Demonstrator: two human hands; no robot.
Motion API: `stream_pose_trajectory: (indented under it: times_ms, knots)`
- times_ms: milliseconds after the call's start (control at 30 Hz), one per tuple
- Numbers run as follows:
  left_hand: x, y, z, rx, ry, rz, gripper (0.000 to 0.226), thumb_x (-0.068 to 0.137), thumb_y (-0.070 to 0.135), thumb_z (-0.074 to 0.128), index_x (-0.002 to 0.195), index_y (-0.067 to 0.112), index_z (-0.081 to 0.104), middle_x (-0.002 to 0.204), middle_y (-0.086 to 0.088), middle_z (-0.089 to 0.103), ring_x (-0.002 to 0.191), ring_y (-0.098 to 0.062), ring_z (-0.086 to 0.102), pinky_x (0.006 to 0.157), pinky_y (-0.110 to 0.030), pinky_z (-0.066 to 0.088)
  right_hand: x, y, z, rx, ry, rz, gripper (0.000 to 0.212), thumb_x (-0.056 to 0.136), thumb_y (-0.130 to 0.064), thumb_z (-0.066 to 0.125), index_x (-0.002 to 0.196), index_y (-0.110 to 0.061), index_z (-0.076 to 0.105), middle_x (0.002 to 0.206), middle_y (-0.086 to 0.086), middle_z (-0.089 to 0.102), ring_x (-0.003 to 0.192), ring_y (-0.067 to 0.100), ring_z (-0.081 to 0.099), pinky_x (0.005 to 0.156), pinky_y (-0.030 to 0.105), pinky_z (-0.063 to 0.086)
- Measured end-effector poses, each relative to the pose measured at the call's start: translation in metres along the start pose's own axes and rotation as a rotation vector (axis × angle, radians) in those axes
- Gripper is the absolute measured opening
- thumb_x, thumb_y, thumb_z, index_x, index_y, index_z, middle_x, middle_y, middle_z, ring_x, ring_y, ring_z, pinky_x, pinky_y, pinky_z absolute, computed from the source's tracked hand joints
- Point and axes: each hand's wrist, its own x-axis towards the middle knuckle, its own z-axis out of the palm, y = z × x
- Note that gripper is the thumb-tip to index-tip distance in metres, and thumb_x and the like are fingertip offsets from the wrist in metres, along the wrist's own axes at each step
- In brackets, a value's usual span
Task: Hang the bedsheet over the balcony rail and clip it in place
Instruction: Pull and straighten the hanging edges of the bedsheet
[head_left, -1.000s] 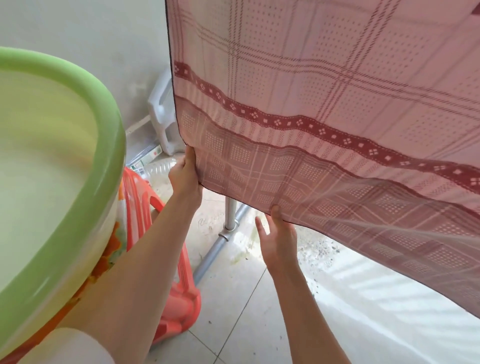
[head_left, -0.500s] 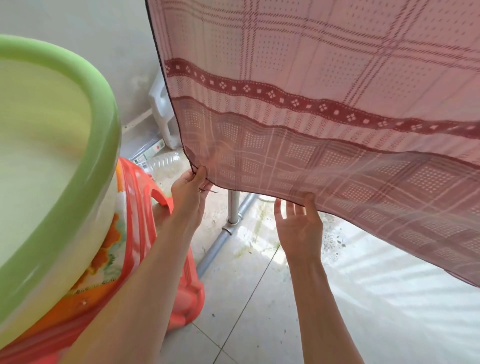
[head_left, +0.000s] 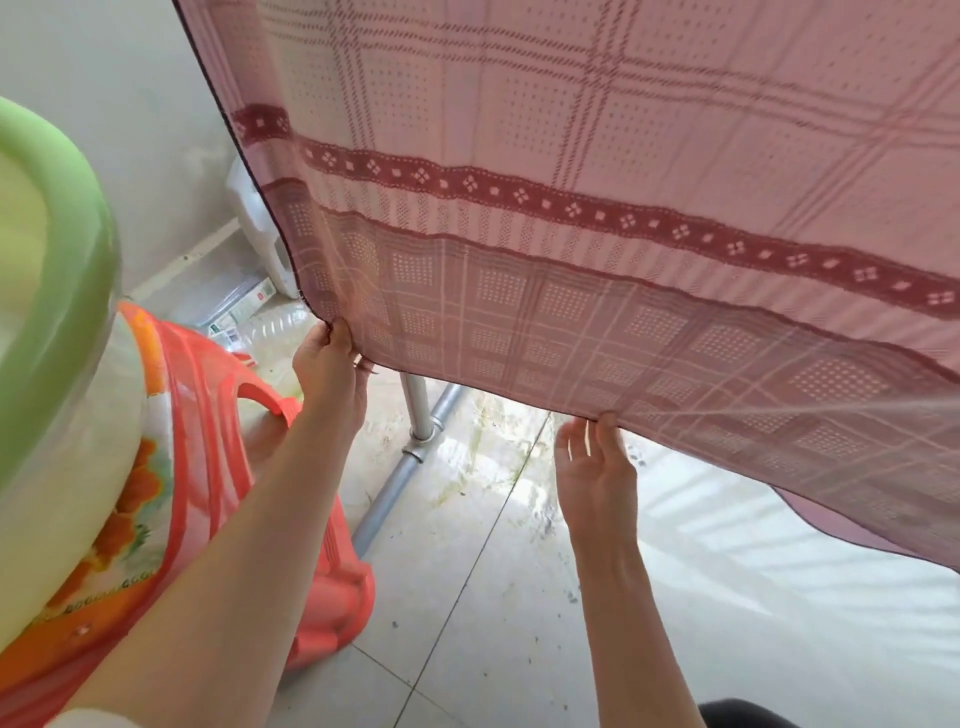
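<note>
A pink checked bedsheet (head_left: 597, 182) with a dark red patterned band hangs down from above and fills the upper frame. Its top and the rail it hangs on are out of view. My left hand (head_left: 328, 366) pinches the sheet's lower left corner. My right hand (head_left: 596, 462) is further right along the bottom hem, fingers pointing up, fingertips at the edge; whether they pinch the hem is hard to tell. No clip is visible.
A green-rimmed basin (head_left: 57, 332) sits on a red plastic stool (head_left: 218, 415) at my left. A grey metal pipe post (head_left: 415, 410) stands on the tiled floor (head_left: 467, 597) behind the sheet. A white jug (head_left: 260, 228) and bottles lie by the wall.
My right hand has slid further right along the bottom hem, away from my left hand. The left hand keeps hold of the corner. The hem is stretched wider.
</note>
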Motion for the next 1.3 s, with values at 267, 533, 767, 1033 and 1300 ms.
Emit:
stream_pose_trajectory:
  times_ms: [267,533,767,1033,1300]
  knots:
    - [-0.048,-0.006,-0.003,0.173,0.015,-0.148,0.017,0.089,0.036,0.057,0.087,0.021,0.048,0.087,0.005,0.057,0.082,-0.012,0.055,0.075,-0.029,0.043,0.004,-0.006,0.009,0.038,-0.023,0.081,0.018,0.091,-0.009,0.052,0.094,-0.01,0.07,0.095,-0.004,0.072,0.095,0.008,0.066,0.086,0.027,0.048]
    - [-0.134,-0.07,0.067,0.255,-0.544,-0.314,0.018,0.089,0.031,0.056,0.106,0.029,0.057,0.116,0.02,0.058,0.11,0.003,0.049,0.091,-0.032,0.036,0.003,-0.029,0.005,-0.04,0.053,0.116,0.012,0.087,0.0,0.056,0.088,-0.005,0.067,0.084,0.0,0.072,0.093,0.011,0.064,0.088,0.023,0.048]
    - [-0.14,-0.082,0.099,-0.073,-0.346,-0.436,0.011,0.093,0.014,0.049,0.091,0.018,0.06,0.077,0.01,0.071,0.075,-0.004,0.067,0.075,-0.026,0.046,-0.008,-0.055,-0.012,0.001,-0.044,0.123,0.031,0.084,-0.017,0.062,0.114,-0.013,0.06,0.116,0.003,0.062,0.116,0.016,0.054,0.104,0.035,0.039]
    - [-0.137,-0.078,0.103,-0.07,-0.183,-0.423,0.01,0.092,0.009,0.05,0.088,0.016,0.057,0.061,0.011,0.069,0.072,-0.005,0.062,0.068,-0.026,0.049,-0.029,-0.138,-0.04,0.253,0.03,-0.116,0.017,0.072,-0.032,0.073,0.087,-0.027,0.071,0.101,-0.006,0.066,0.112,0.014,0.055,0.091,0.037,0.047]
    - [-0.14,-0.081,0.106,0.004,-0.176,-0.428,0.009,0.093,0.01,0.05,0.092,0.016,0.056,0.091,0.006,0.062,0.083,-0.007,0.06,0.068,-0.026,0.048,-0.032,-0.189,-0.07,0.104,0.062,-0.207,0.006,0.084,-0.015,0.059,0.087,-0.018,0.062,0.089,-0.004,0.063,0.098,0.013,0.059,0.089,0.034,0.047]
